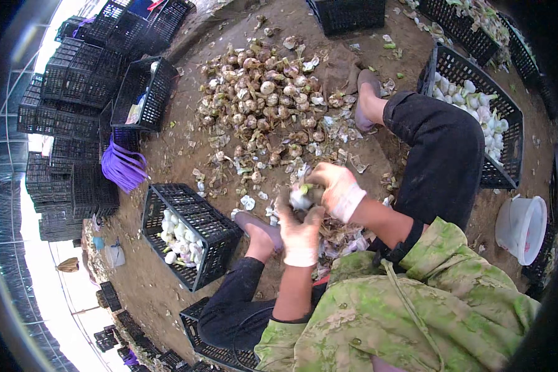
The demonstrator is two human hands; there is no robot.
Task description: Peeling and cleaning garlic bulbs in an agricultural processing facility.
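Both my hands wear dirty white gloves and meet over one garlic bulb (301, 197). My left hand (299, 230) grips the bulb from below. My right hand (336, 187) closes on its top and its papery skin. Just beyond the hands lies a big heap of unpeeled, earth-coloured garlic bulbs (268, 99) on the dirt floor. Loose skins (341, 239) lie scattered under my hands, between my two feet in grey slippers.
A black plastic crate (199, 222) with some white peeled bulbs stands at my left foot. A second black crate (507, 124) of peeled bulbs stands to the right of my right leg. A white bucket (522, 228) sits at right. Stacks of black crates (80, 80) fill the far left, with purple ties (123, 166).
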